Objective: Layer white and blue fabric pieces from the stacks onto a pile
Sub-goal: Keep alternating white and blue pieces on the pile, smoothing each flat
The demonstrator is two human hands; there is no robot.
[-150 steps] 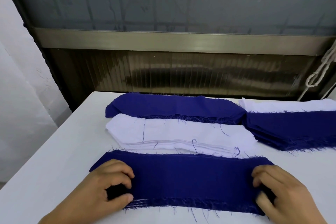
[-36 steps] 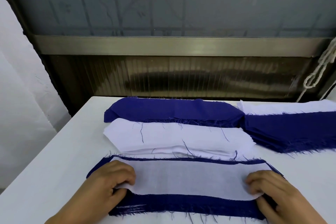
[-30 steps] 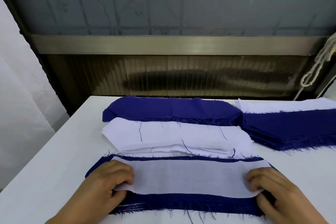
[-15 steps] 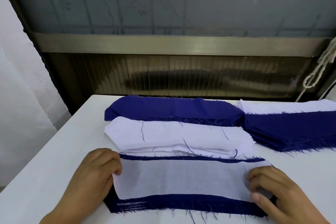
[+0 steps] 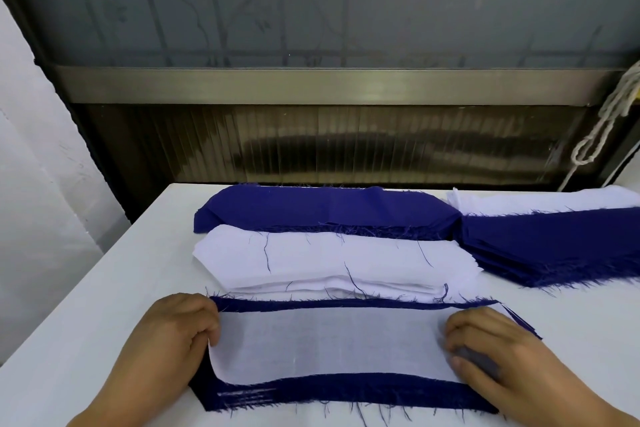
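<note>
I log a thin white piece [image 5: 325, 343] on the blue pile [image 5: 346, 392], left hand [image 5: 173, 340] fingers curled pinching its edge, right hand [image 5: 491, 350] thumb hidden beneath it.

Soft, even daylight fills the scene, bright on the white table [image 5: 104, 288] with only faint shadows under the hands. The frosted window [image 5: 311, 0] behind looks dim. Focus is sharp; wide-angle distortion bends the edges and the metal rail [image 5: 311, 85] reflects mildly
</note>
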